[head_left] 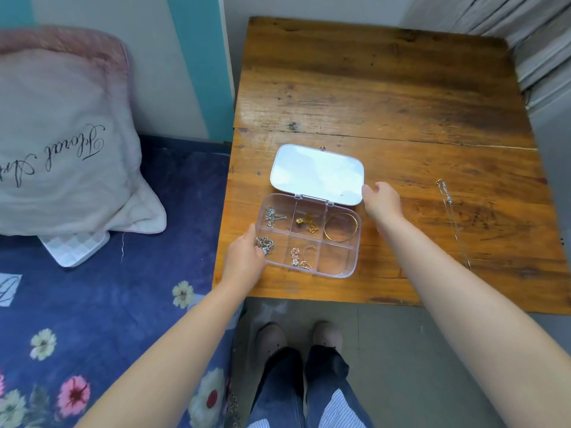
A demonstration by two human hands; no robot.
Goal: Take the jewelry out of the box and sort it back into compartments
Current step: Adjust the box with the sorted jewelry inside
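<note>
A clear plastic jewelry box (352, 261) with several compartments lies open near the table's front left edge, its mirrored lid (316, 174) folded back flat. Silver chains (273, 215), a gold chain (307, 222), a gold bangle (341, 227), a second silver chain (265, 244) and a pink and gold bracelet (301, 257) lie in separate compartments. The front right compartment holds only a thin gold piece along its edge. My left hand (244, 257) holds the box's left end. My right hand (381, 200) touches the lid's right corner. A silver necklace (451, 214) lies stretched out on the table, right of the box.
The wooden table (386, 97) stands against a wall, with a curtain (537, 41) at its back right. A bed with a blue floral sheet (108, 304) and a pillow (61, 134) adjoins the table's left side. My feet (299, 338) stand in front.
</note>
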